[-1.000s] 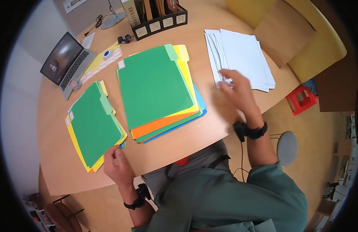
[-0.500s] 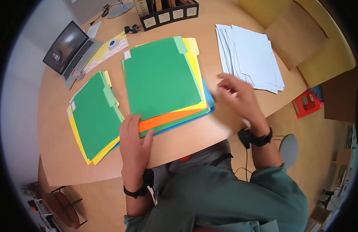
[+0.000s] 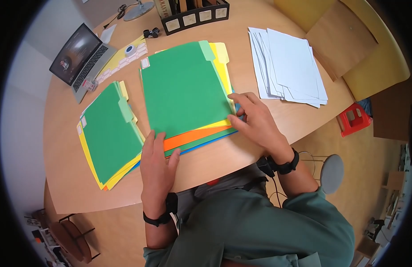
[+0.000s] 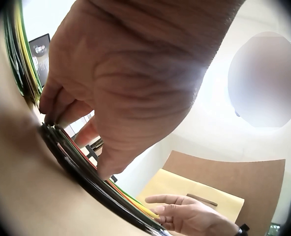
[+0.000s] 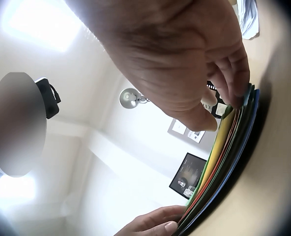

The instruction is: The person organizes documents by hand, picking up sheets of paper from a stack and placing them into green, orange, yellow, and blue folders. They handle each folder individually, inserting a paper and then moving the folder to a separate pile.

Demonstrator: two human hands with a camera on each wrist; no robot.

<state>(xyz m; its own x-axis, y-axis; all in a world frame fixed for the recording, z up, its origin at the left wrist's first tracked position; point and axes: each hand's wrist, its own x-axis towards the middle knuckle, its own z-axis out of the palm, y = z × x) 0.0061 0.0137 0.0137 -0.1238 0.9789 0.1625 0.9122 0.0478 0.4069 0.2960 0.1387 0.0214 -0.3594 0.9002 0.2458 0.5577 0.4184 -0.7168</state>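
Observation:
A large stack of file folders (image 3: 183,89), green on top with yellow, orange and blue edges below, lies in the middle of the table. At its lower left corner is my left hand (image 3: 157,167), fingertips over the folder edge and thumb spread to the right along the front. My right hand (image 3: 255,120) touches the stack's right edge, its index finger and thumb reaching over the lower right corner. In the right wrist view the layered folder edges (image 5: 224,152) run just under the fingers. A smaller folder stack (image 3: 110,133) lies just left of my left hand.
White paper sheets (image 3: 293,66) lie loosely piled at the right. Toward the back stand a laptop (image 3: 79,60), a black desk organizer (image 3: 195,20) and a lamp base (image 3: 138,11). A yellow chair (image 3: 386,66) adjoins the table's right edge.
My right hand has moved left from beside the white papers to the large stack's right edge. My left hand has gone from the smaller stack to the large stack's lower left corner.

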